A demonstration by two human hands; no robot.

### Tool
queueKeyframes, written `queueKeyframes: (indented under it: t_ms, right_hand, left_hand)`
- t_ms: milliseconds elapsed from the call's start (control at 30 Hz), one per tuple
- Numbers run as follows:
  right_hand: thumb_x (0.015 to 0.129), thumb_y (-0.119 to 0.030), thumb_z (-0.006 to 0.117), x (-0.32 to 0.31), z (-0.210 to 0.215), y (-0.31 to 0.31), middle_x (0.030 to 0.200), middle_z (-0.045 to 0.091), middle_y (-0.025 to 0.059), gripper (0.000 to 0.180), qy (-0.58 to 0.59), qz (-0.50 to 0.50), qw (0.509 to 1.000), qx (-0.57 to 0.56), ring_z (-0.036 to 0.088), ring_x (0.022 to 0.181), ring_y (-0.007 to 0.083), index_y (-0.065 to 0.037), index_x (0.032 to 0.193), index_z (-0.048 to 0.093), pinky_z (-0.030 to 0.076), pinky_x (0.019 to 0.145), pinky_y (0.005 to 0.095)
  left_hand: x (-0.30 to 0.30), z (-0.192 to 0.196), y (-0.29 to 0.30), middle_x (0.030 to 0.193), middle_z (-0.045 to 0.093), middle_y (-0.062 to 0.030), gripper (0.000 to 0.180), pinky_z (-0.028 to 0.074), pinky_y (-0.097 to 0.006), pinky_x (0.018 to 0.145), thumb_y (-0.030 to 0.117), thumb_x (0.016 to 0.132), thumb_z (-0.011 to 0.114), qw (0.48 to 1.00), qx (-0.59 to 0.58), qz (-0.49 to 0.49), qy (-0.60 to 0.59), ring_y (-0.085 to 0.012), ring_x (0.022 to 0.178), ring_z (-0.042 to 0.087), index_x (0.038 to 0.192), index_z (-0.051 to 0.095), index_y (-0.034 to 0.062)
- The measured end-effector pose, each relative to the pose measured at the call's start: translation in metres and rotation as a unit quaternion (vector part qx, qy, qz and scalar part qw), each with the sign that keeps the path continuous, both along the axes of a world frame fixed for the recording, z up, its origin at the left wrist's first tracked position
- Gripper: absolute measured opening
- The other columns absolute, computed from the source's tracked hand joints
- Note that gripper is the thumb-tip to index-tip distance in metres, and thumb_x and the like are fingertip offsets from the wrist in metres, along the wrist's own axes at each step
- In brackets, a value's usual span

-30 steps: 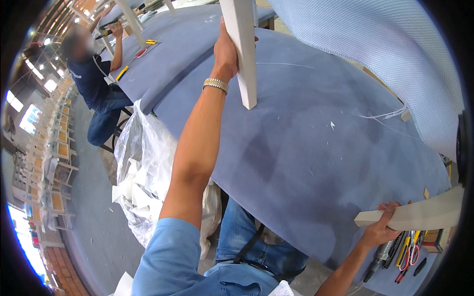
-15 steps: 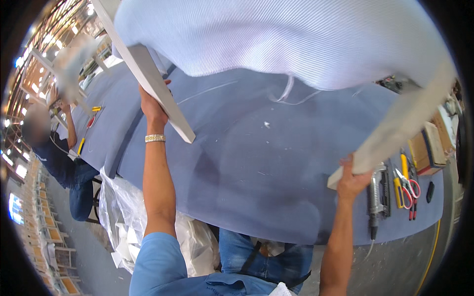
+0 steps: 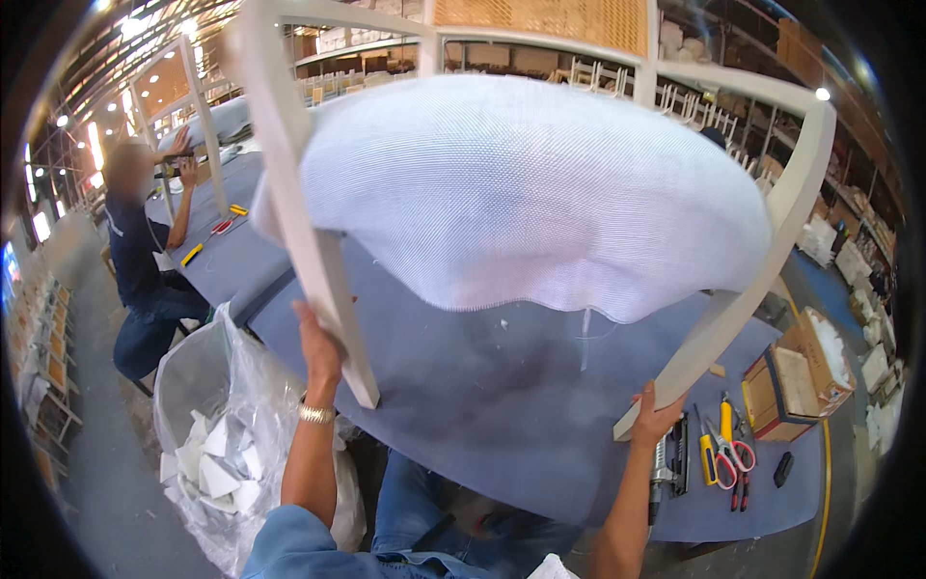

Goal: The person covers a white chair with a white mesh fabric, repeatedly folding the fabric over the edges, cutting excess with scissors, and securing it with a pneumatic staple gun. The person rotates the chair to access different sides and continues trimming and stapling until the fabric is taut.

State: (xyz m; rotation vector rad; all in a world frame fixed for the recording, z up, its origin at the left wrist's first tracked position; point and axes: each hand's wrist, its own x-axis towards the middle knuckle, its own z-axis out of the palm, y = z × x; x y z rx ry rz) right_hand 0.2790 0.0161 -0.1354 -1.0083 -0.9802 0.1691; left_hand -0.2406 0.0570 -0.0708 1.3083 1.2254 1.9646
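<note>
Because the pale wooden chair frame [image 3: 330, 299] is held at two widely spaced points, good handling seems to depend on an even grip. Seen from the head camera, the chair fills the middle and top of the frame above the blue-grey table [image 3: 482, 425], its woven pale-blue seat cover [image 3: 540, 193] bulging between two wooden bars. The left hand [image 3: 320, 345], left of centre, is curled round the lower part of the left bar; the right hand [image 3: 657, 417], lower right of centre, is wrapped round the foot of the right bar [image 3: 714, 333]. I would lift and lower both sides together — one side lagging would probably twist the load — and keep the right foot clear of the scissors [image 3: 731, 454] just beside it. The loose thread [image 3: 585, 338] below the cover's lower edge could easily snag.

Much is hard to make out. Most left-hand fingers are behind the bar, and that bar blurs toward the upper left of the frame. Whether either foot touches the table or hangs just over it, I cannot tell. The cover hides the chair's underside, and the cane panel [image 3: 540, 24] is cut off at the top edge.
</note>
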Motion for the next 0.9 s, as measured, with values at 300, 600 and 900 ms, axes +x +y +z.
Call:
queueKeyframes:
  t_ms: [300,600,900]
  right_hand:
    - [0.093,-0.020,0.067,-0.005,-0.006,0.048,0.096,0.060,0.0140,0.053,-0.123,0.003,0.992,-0.018,0.063,0.073,0.0192,0.006,0.131,0.040,0.052,0.068,0.0322]
    - [0.099,-0.025,0.055,0.001,-0.060,0.165,0.136,0.050,0.0272,0.055,-0.307,-0.083,0.939,-0.128,0.045,0.132,0.0389,0.005,0.142,0.038,0.034,0.111,0.0425]
    - [0.101,-0.030,0.047,0.015,-0.065,0.074,0.140,0.050,0.0220,0.053,0.024,0.181,0.966,-0.184,0.047,0.133,0.0321,0.003,0.141,0.041,0.036,0.112,0.0421]
  left_hand:
    - [0.038,0.020,-0.173,0.114,0.067,-0.0215,0.078,0.050,-0.029,0.068,0.066,0.098,0.033,0.985,0.072,0.153,0.046,-0.0162,0.079,0.062,0.114,0.062,-0.0034]
    - [0.197,0.039,-0.119,0.110,0.067,-0.0158,0.047,0.051,-0.034,0.087,0.030,0.098,0.060,0.997,0.047,-0.032,0.055,-0.0209,0.100,0.065,0.128,0.051,-0.0054]
    - [0.312,0.026,-0.077,0.128,0.052,-0.0277,0.061,0.046,-0.045,0.097,0.018,0.089,0.068,0.946,0.187,-0.190,0.186,-0.0424,0.111,0.056,0.137,0.039,-0.0066]
